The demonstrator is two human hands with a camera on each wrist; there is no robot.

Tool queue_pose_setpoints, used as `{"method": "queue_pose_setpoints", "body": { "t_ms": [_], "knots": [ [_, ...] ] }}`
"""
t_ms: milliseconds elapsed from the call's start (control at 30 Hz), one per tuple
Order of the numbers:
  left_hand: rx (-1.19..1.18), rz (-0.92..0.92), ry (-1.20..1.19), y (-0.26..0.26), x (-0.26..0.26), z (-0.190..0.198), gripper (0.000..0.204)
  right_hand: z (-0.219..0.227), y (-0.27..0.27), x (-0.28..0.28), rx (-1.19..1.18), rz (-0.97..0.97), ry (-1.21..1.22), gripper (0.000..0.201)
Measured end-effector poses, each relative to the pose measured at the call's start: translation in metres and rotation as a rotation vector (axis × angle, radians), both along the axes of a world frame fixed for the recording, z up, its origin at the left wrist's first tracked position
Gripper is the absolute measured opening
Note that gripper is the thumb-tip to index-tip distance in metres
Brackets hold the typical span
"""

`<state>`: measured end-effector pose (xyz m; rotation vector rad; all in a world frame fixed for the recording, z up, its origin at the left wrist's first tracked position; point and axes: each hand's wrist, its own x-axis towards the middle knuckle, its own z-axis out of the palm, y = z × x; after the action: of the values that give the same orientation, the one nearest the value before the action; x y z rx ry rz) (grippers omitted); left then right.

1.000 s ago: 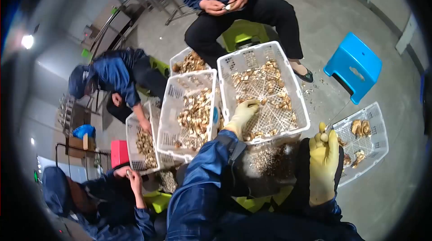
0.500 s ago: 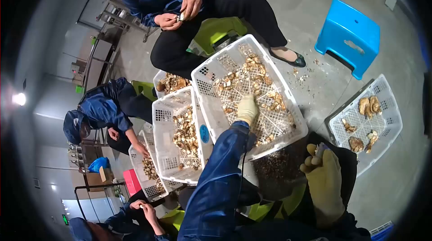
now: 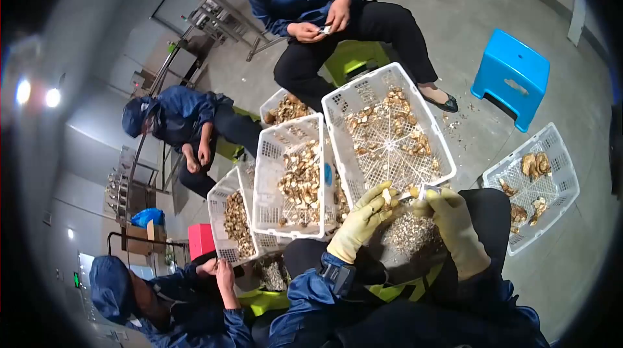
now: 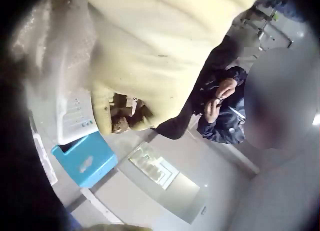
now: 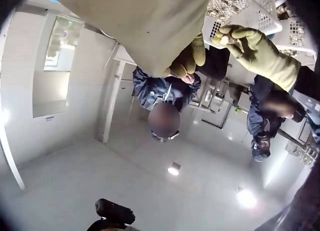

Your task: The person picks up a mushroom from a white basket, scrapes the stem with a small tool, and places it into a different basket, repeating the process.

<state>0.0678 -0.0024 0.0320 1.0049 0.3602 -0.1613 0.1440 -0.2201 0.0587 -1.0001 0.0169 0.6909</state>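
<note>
In the head view my gloved left hand (image 3: 358, 224) pinches a small mushroom piece (image 3: 387, 197) above the near edge of the large white basket (image 3: 446, 167). The left wrist view has that hand (image 4: 150, 51) close up, a brown piece (image 4: 120, 125) at its fingertips. My gloved right hand (image 3: 458, 230) is just to the right, its fingers curled round a small pale, flat object (image 3: 427, 190) that I cannot clearly identify. In the right wrist view the right hand (image 5: 145, 28) hides what it holds; the left hand (image 5: 262, 53) with its pale piece shows beyond.
More mushroom baskets (image 3: 258, 218) stand on the left, another (image 3: 563, 208) on the right. A blue stool (image 3: 513, 69) is behind that one. Mushroom scraps (image 3: 412, 234) lie below my hands. Three people in blue jackets sit ahead and to the left.
My left hand has come up out of the large basket, toward me and beside the right hand, with a mushroom piece. The seated person at the left has drawn a hand back from a basket.
</note>
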Motion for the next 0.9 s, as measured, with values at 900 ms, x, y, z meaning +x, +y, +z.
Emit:
{"method": "queue_pose_setpoints", "body": {
  "t_ms": [900],
  "knots": [
    [0.260,0.222,-0.303,0.005,-0.100,-0.033,0.047,-0.036,0.071,-0.061,-0.322,0.391,-0.743,0.022]
  ]
}}
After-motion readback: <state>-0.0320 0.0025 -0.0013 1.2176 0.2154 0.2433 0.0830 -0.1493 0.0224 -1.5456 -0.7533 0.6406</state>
